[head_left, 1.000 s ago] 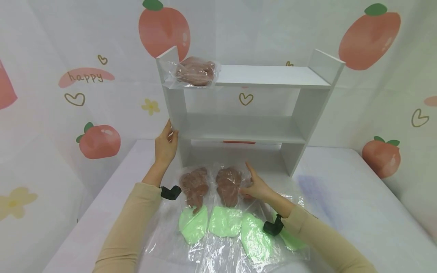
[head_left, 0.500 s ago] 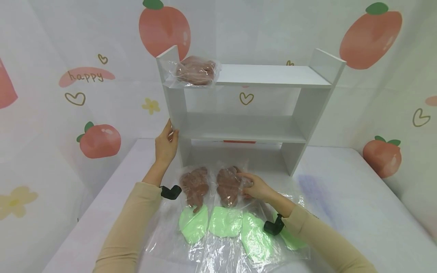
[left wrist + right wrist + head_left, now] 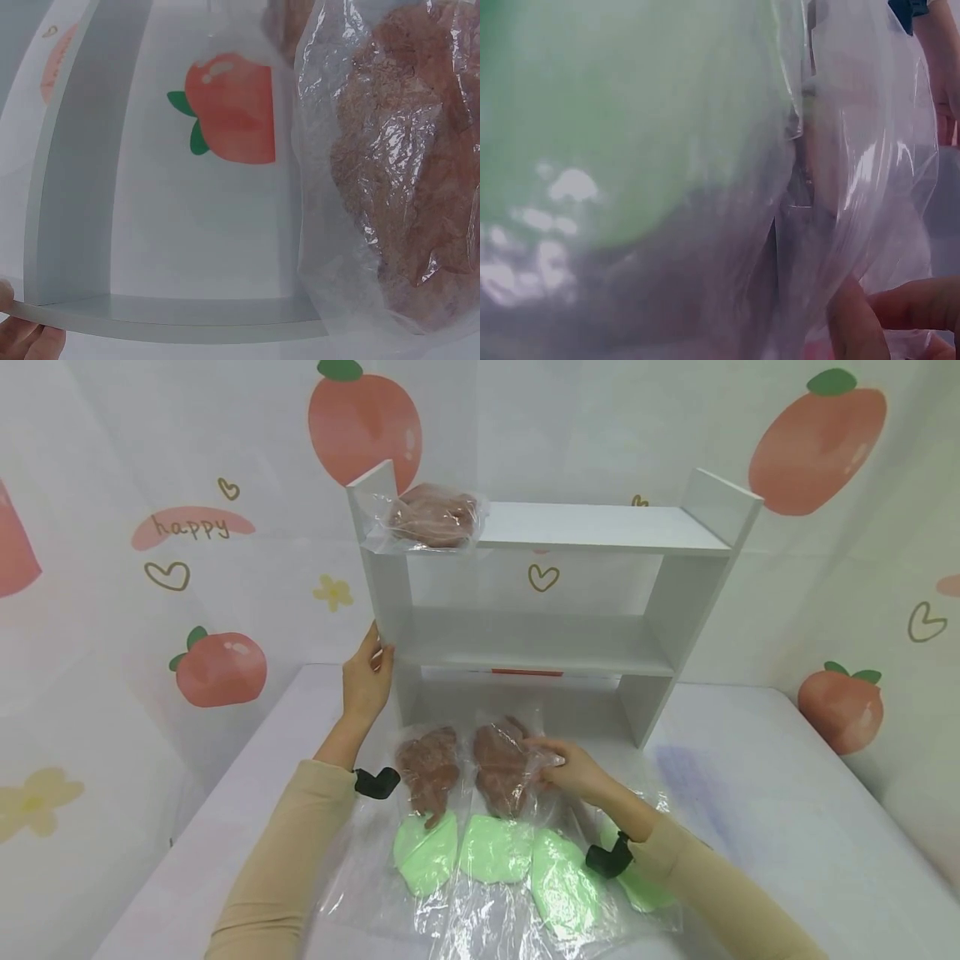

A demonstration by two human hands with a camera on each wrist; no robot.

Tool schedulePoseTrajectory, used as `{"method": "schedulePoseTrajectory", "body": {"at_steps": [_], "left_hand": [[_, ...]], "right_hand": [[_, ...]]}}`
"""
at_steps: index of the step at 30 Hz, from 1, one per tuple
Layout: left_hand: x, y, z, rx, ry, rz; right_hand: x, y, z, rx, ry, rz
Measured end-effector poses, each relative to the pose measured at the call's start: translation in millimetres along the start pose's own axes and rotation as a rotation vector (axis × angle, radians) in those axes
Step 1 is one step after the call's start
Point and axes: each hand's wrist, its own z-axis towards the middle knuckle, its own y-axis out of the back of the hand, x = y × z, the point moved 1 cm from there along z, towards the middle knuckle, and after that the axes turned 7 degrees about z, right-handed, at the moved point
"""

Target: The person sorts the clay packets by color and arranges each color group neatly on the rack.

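Observation:
My left hand (image 3: 366,683) grips the left side panel of a white shelf unit (image 3: 540,639), its fingers on both sides of the edge in the left wrist view. My right hand (image 3: 576,774) pinches the film of a clear plastic bag (image 3: 870,172) between thumb and finger. That bag holds a lumpy brown thing (image 3: 501,767), partly tipped up before the shelf. To its left lies another bagged brown thing (image 3: 427,768), which fills the right of the left wrist view. A third brown bagged thing (image 3: 435,517) rests on the shelf's top left.
Several flat green pieces in clear bags, such as a near green piece (image 3: 495,850), lie on the white table (image 3: 750,827). The shelf stands at the back, before a fruit-printed wall cloth (image 3: 562,435). Loose plastic spreads toward the front.
My right index finger has come down onto the bag's edge and now pinches it. The middle brown bag has risen slightly at its top. The left hand stays on the shelf panel.

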Motion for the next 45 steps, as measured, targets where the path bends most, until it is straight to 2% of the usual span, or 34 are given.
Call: {"method": "schedulePoseTrajectory", "body": {"at_steps": [8,16,27,45], "left_hand": [[0.3,-0.3,-0.2,0.004,0.004,0.013],[0.5,0.2,0.0,-0.001,0.002,0.008],[-0.9,0.8,-0.9,-0.003,-0.01,-0.001],[-0.6,0.2,-0.5,-0.011,-0.021,0.003]], "right_hand": [[10,9,-8.2,-0.006,0.042,0.006],[20,18,-17.5,0.033,0.062,0.052],[37,21,-29.3,0.057,0.103,0.087],[58,27,-43.6,0.047,0.163,0.084]]}}
